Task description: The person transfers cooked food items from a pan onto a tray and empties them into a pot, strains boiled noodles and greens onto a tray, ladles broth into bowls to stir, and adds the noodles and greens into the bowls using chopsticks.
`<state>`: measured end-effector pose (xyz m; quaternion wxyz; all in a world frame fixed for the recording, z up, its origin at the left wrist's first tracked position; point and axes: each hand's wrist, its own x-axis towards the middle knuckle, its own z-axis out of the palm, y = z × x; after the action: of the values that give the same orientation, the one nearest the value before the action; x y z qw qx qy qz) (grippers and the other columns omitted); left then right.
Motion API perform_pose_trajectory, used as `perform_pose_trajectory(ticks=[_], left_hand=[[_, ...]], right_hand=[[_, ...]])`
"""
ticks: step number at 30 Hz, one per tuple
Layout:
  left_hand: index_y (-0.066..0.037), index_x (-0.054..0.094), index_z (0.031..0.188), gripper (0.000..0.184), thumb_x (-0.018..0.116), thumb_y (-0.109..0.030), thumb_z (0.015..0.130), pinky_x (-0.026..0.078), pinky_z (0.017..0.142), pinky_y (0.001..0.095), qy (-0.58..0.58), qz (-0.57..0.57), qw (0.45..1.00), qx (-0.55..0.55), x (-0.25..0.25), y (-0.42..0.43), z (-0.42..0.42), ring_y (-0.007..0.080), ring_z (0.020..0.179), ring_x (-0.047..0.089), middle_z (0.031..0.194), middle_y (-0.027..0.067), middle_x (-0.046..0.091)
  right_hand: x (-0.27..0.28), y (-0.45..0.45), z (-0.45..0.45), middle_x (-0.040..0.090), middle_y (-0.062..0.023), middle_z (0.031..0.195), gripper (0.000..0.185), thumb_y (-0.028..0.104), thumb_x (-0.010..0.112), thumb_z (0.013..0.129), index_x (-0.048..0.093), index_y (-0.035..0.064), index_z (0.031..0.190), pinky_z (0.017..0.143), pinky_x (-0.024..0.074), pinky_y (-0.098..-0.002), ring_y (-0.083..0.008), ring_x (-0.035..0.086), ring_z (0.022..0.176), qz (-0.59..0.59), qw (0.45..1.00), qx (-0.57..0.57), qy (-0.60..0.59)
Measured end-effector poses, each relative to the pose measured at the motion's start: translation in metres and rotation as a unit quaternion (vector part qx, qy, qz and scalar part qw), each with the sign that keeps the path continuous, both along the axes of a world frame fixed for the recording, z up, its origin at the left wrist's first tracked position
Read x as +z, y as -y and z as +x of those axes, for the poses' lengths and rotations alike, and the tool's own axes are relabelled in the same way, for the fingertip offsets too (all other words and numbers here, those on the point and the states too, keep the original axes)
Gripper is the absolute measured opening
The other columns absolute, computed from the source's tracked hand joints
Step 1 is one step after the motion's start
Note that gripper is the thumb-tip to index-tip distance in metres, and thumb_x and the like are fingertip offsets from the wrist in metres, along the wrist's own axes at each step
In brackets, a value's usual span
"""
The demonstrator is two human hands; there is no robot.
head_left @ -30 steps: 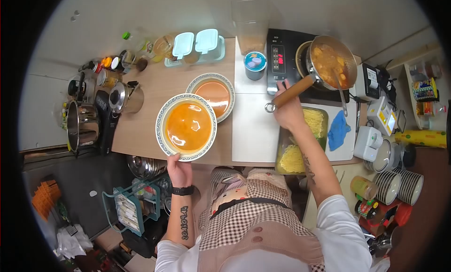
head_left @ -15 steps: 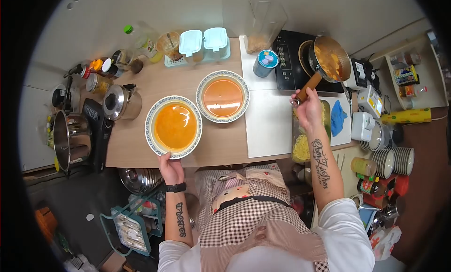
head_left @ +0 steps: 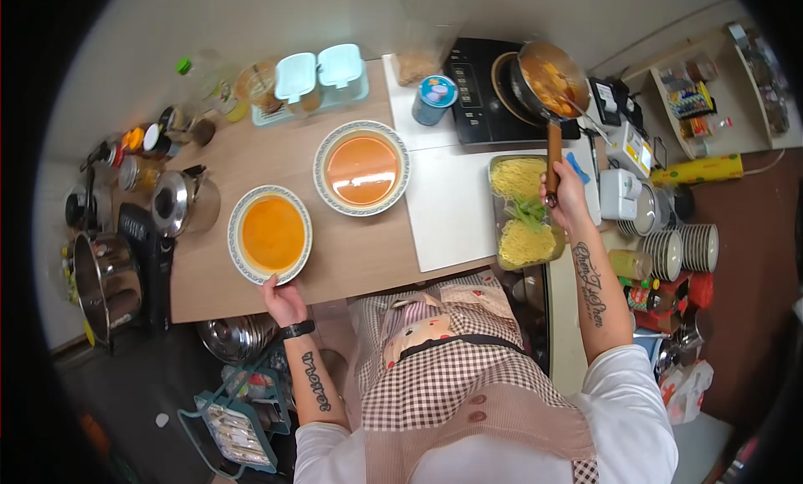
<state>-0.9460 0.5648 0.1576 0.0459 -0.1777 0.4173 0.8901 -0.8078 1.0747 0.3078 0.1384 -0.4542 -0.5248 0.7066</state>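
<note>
Near bowl: round and cream, a blue-grey pattern round its rim, smooth orange soup inside; it sat at nine o'clock in the view, over the brown worktop (head_left: 201,281), though I couldn't tell whether it touched the wood (head_left: 260,193)
Left hand (head_left: 283,303): held the bowl by its six o'clock rim, thumb at the edge; I couldn't see how far the fingers went beneath
Pan (head_left: 529,89): metal, with a brown wooden handle (head_left: 554,145) pointing to six o'clock; it was between one and two o'clock, overlapping the right part of the black cooker (head_left: 468,107), and I couldn't tell if it rested there
In the pan: reddish-orange sauce with chunks, a metal utensil (head_left: 579,112) leaning out towards four o'clock
Right hand (head_left: 570,189): closed round the lower end of that handle
Far bowl (head_left: 321,168): matching pattern, paler orange-pink soup, at eleven o'clock, just beside the first
Noodle tray (head_left: 498,248): near three o'clock, two yellow heaps of noodles (head_left: 519,176) with green leaves (head_left: 527,210) between them
Blue cloth (head_left: 578,168): just beside the right hand
Tub (head_left: 433,107): blue-topped, close to twelve o'clock, contents hidden
Lidded boxes (head_left: 340,66): two, pale blue tops, at eleven o'clock, on a matching rack (head_left: 274,118)
</note>
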Motion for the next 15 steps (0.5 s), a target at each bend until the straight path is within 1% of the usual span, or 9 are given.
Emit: perform_pose_trajectory(ticks=[4,5,7,12,15], left_hand=[[-0.005,0.046,0.131,0.045,0.054,-0.011,0.087,0.045,0.096,0.0385,0.001,0.006,1.000,0.025,-0.016,-0.003,-0.005,0.0228,0.113,0.055,0.128,0.0090,0.056],[-0.005,0.045,0.132,0.048,0.055,-0.009,0.085,0.044,0.099,0.0387,0.029,0.015,0.999,0.022,-0.024,0.003,-0.006,0.0240,0.117,0.053,0.131,0.0097,0.053],[-0.006,0.044,0.133,0.050,0.055,-0.010,0.085,0.044,0.100,0.0391,0.035,0.035,0.999,-0.004,-0.035,0.007,-0.010,0.0250,0.117,0.053,0.131,0.0104,0.053],[-0.002,0.044,0.133,0.051,0.055,-0.013,0.085,0.045,0.096,0.0393,0.031,0.003,0.999,0.012,-0.045,0.000,-0.014,0.0256,0.113,0.055,0.129,0.0125,0.055],[-0.003,0.045,0.132,0.049,0.055,-0.014,0.085,0.045,0.095,0.0397,0.031,-0.013,0.999,0.018,-0.047,-0.002,-0.015,0.0254,0.112,0.055,0.127,0.0125,0.056]], right_hand=[[0.007,-0.004,0.003,0.052,-0.0002,0.070,0.031,0.017,0.034,0.099,0.046,0.0122,0.127,0.037,0.0336,-0.0229,-0.0103,0.049,0.046,0.017,0.999,-0.001,0.037],[0.004,-0.012,0.007,0.052,-0.0008,0.071,0.028,0.021,0.033,0.100,0.044,0.0144,0.125,0.039,0.0367,-0.0238,-0.0105,0.048,0.048,0.029,0.998,0.025,0.051],[0.009,-0.012,0.010,0.051,-0.0002,0.069,0.032,0.017,0.035,0.098,0.047,0.0124,0.127,0.037,0.0325,-0.0245,-0.0100,0.047,0.045,0.044,0.997,0.025,0.057],[0.003,-0.024,0.019,0.049,-0.0010,0.068,0.037,0.017,0.035,0.097,0.045,0.0094,0.132,0.039,0.0340,-0.0261,-0.0105,0.045,0.044,0.064,0.996,0.031,0.058],[0.002,-0.033,0.023,0.048,-0.0010,0.068,0.039,0.017,0.035,0.097,0.043,0.0091,0.135,0.040,0.0344,-0.0260,-0.0105,0.045,0.045,0.066,0.995,0.045,0.063]])
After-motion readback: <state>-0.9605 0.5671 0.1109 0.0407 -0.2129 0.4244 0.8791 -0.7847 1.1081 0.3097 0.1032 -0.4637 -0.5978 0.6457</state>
